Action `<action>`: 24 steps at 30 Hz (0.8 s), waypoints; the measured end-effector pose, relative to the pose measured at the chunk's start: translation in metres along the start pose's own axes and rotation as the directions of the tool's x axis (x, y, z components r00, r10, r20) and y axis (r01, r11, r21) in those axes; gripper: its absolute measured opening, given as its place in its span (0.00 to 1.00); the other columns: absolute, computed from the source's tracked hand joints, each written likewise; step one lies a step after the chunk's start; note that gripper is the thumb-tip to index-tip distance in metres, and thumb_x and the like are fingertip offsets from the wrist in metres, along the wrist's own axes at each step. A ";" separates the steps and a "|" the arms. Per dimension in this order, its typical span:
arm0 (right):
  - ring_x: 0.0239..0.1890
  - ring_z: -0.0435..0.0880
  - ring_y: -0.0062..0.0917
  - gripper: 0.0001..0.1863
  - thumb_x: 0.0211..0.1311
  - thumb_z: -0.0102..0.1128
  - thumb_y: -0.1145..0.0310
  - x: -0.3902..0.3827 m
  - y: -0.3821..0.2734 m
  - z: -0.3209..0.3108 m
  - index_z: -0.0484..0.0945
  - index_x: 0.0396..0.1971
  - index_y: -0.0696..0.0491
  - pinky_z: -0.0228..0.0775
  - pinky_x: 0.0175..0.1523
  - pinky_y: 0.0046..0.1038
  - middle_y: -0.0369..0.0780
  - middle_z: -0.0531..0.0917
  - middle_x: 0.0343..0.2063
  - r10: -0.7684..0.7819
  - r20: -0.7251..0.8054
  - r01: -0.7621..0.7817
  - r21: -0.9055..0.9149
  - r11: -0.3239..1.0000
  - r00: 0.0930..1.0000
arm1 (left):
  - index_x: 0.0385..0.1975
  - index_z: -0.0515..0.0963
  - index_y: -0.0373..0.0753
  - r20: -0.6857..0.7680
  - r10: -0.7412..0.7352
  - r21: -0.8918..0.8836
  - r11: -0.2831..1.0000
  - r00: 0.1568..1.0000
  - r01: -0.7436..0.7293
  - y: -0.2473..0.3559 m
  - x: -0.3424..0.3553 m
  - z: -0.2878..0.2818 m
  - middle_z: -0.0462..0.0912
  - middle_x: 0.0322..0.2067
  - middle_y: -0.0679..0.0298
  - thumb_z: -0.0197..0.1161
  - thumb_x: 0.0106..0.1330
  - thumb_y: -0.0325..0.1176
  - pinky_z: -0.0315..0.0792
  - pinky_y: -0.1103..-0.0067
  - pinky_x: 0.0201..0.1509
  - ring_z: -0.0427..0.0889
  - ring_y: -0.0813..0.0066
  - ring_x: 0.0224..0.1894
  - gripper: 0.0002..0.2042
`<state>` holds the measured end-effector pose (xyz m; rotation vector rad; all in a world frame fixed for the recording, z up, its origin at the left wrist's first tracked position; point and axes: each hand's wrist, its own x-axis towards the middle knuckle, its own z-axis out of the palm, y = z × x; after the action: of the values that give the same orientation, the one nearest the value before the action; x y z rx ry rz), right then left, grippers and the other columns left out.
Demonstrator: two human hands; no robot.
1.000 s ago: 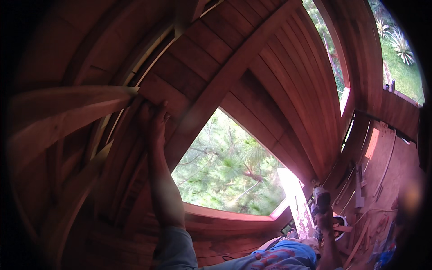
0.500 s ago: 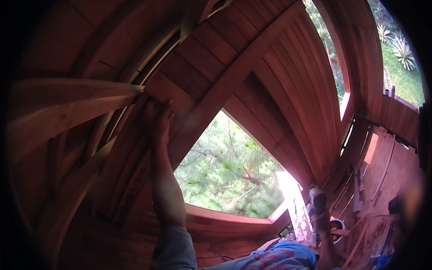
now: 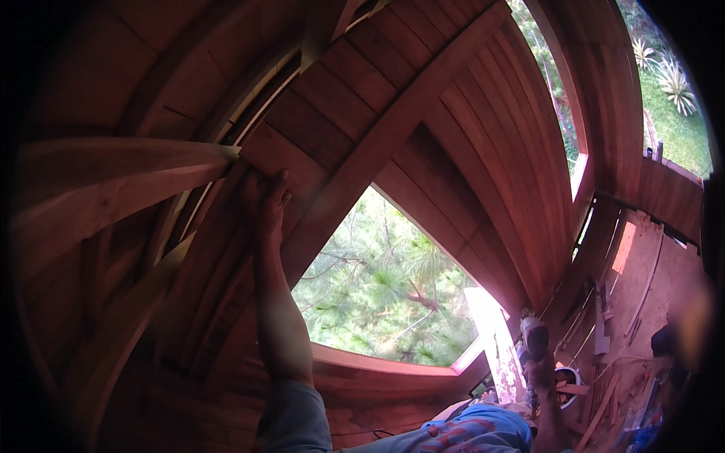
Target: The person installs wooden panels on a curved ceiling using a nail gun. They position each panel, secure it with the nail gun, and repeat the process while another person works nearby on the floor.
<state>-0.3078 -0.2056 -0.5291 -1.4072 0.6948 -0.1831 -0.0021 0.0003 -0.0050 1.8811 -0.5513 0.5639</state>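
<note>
My left hand (image 3: 266, 195) is raised against the sloping timber wall, fingers curled at the lower edge of a short wooden board (image 3: 283, 157). This board is the lowest of a row of planks beside a long diagonal beam (image 3: 393, 124). Shadow hides part of the fingers. Down at the lower right, my right hand (image 3: 536, 340) is closed beside the bottom corner of the window opening. A small pale object (image 3: 526, 320) shows at its top, its kind unclear.
A triangular window opening (image 3: 389, 283) looks out on pine branches. Thick wooden beams (image 3: 121, 177) jut in from the left. On the right, a bucket (image 3: 568, 383) with wood pieces stands near loose strips and a large plywood sheet (image 3: 664, 287). Something blurred (image 3: 691, 325) sits at the right rim.
Almost nothing differs. My left hand stays at the board, and the view has shifted very slightly.
</note>
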 end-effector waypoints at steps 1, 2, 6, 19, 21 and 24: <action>0.15 0.75 0.22 0.16 0.56 0.65 0.56 0.003 0.003 0.002 0.77 0.30 0.55 0.65 0.22 0.29 0.35 0.75 0.13 -0.034 -0.025 0.034 -0.004 0.999 0.999 | 0.46 0.74 0.41 0.002 0.004 -0.007 1.000 1.000 -0.004 0.000 0.000 0.001 0.76 0.36 0.71 0.70 0.59 0.29 0.69 0.84 0.33 0.72 0.85 0.31 0.16; 0.15 0.75 0.21 0.15 0.56 0.65 0.57 0.003 0.006 0.002 0.77 0.30 0.55 0.65 0.22 0.29 0.35 0.75 0.13 -0.030 -0.023 0.030 0.006 1.000 0.999 | 0.45 0.74 0.42 0.003 0.009 -0.013 1.000 1.000 -0.009 0.000 0.001 0.002 0.76 0.35 0.72 0.70 0.59 0.29 0.69 0.84 0.32 0.72 0.86 0.30 0.16; 0.14 0.74 0.21 0.14 0.55 0.64 0.60 -0.003 -0.019 -0.001 0.76 0.32 0.55 0.64 0.20 0.28 0.35 0.75 0.14 0.052 0.046 -0.056 0.099 0.993 0.998 | 0.48 0.73 0.41 -0.031 -0.024 0.015 1.000 0.999 0.024 0.000 0.000 0.001 0.77 0.37 0.71 0.71 0.59 0.30 0.70 0.83 0.35 0.73 0.85 0.32 0.19; 0.19 0.73 0.12 0.20 0.54 0.71 0.52 0.025 -0.186 0.039 0.77 0.31 0.54 0.64 0.24 0.20 0.29 0.75 0.18 -0.263 0.141 0.216 0.282 0.935 0.954 | 0.51 0.72 0.41 0.022 -0.045 -0.078 0.996 0.999 0.046 -0.010 0.008 0.000 0.76 0.41 0.69 0.70 0.60 0.31 0.73 0.79 0.42 0.74 0.81 0.40 0.21; 0.26 0.77 0.16 0.26 0.54 0.71 0.50 0.032 -0.208 0.046 0.76 0.42 0.56 0.69 0.31 0.24 0.33 0.79 0.26 -0.370 0.102 0.325 0.308 0.894 0.923 | 0.51 0.72 0.42 0.055 -0.027 -0.085 0.996 0.998 0.032 -0.012 0.010 0.002 0.76 0.40 0.69 0.70 0.60 0.32 0.73 0.79 0.41 0.74 0.82 0.39 0.20; 0.25 0.76 0.15 0.25 0.56 0.69 0.59 0.051 -0.238 0.060 0.72 0.48 0.57 0.69 0.29 0.21 0.35 0.79 0.29 -0.575 0.050 0.544 0.266 0.796 0.817 | 0.49 0.73 0.41 0.053 -0.002 -0.021 1.000 0.999 0.003 -0.015 0.012 0.005 0.76 0.38 0.69 0.71 0.59 0.33 0.73 0.80 0.39 0.75 0.83 0.37 0.19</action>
<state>-0.1686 -0.2255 -0.3219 -1.3413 0.1164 -0.6212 0.0173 -0.0004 -0.0104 1.8806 -0.5875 0.5066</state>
